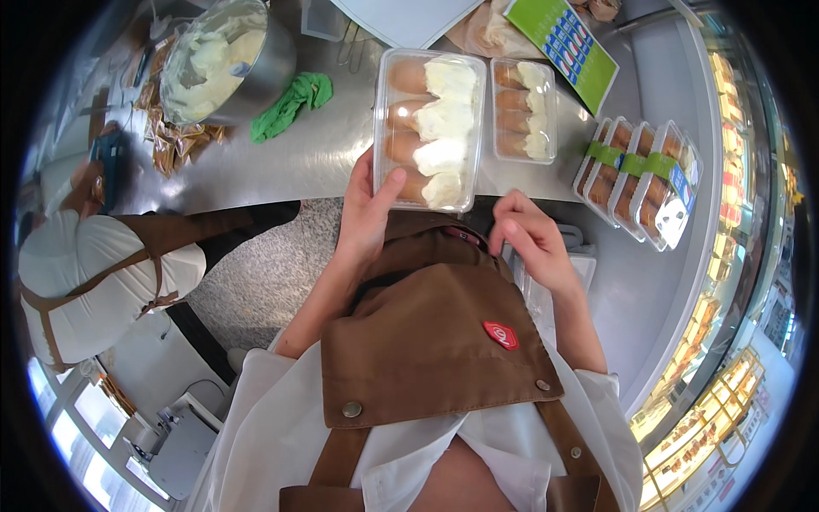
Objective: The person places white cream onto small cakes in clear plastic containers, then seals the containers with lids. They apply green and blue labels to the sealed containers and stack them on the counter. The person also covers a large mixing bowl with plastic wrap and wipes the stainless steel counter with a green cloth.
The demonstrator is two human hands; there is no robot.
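Note:
My left hand (370,208) grips the lower left corner of a clear plastic box (480,128), thumb on top. Inside it lie several brown pastries (404,146), each covered with white cream (445,121) on its right half. The box is up at the table's front edge. To its right, apart from it, my right hand (530,238) hangs in front of my apron (441,345) with its fingers curled in; I see nothing in it. A second box (523,157) of the same pastries rests on the steel table (313,153).
Several banded pastry boxes (640,185) stand on edge at the right. A green printed sheet (595,83) lies behind them. At the left are a steel mixing bowl (272,77) of cream, a green cloth (292,105) and golden wrappers (176,150). A co-worker (109,275) stands at far left.

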